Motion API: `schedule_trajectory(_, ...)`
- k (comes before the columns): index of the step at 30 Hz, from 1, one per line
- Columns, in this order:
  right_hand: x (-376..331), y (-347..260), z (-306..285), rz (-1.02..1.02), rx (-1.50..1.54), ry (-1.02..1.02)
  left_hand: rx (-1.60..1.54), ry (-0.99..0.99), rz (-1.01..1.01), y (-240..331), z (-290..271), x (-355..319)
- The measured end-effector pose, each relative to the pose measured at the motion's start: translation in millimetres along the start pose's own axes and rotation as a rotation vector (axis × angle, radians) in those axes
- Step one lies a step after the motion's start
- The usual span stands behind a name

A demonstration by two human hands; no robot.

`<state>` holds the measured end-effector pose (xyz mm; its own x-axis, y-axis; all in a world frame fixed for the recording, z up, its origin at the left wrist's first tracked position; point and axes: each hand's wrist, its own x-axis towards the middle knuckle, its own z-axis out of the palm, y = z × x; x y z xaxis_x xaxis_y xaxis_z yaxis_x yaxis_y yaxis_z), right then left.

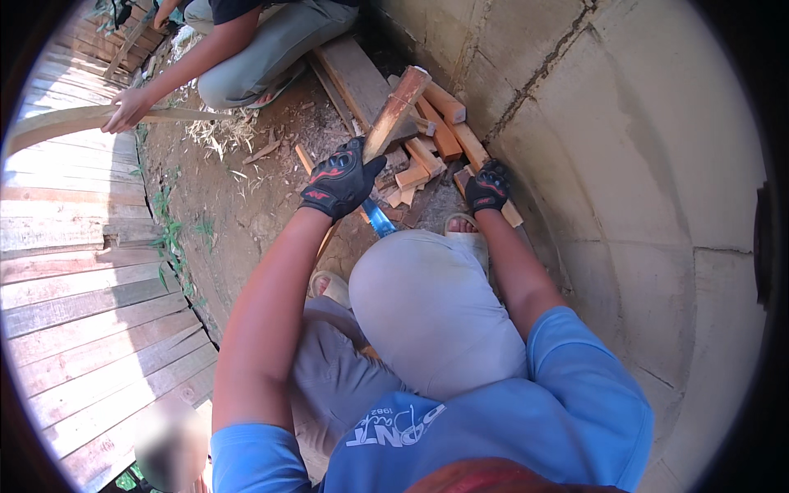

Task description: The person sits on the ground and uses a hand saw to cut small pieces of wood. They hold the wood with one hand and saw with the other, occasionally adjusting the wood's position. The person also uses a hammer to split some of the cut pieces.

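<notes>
My left hand [339, 182], in a black glove with red marks, is closed round the lower end of a thick, rough-edged piece of wood [397, 111] that tilts up and away. My right hand [487, 187], in a matching glove, is curled over a long wooden strip [471, 146] by the wall; its fingertips are partly hidden. Between my hands lies a pile of short wood offcuts [412, 177], some reddish. Just below the left hand a blue strip-like thing [379, 218] shows, partly covered by my knee.
A concrete wall [625, 164] rises close on my right. At upper left another person crouches, a hand [127, 110] on a long curved strip of wood [62, 127]. Wide boards [349, 70] lie behind the pile. Wooden planking [90, 304] runs along the left beside bare soil.
</notes>
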<state>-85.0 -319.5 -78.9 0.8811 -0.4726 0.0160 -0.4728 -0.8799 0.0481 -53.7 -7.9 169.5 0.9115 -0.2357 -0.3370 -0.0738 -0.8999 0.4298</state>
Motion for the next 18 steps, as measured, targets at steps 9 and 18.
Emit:
schedule_trajectory(9, 36, 38, 18, -0.591, -0.254, -0.103, -0.016, -0.052, 0.083, 3, -1, -6)
schedule_trajectory(18, 21, 28, -64, -0.409, -0.023, -0.221, -0.055, 0.04, 0.02, -24, 23, 23)
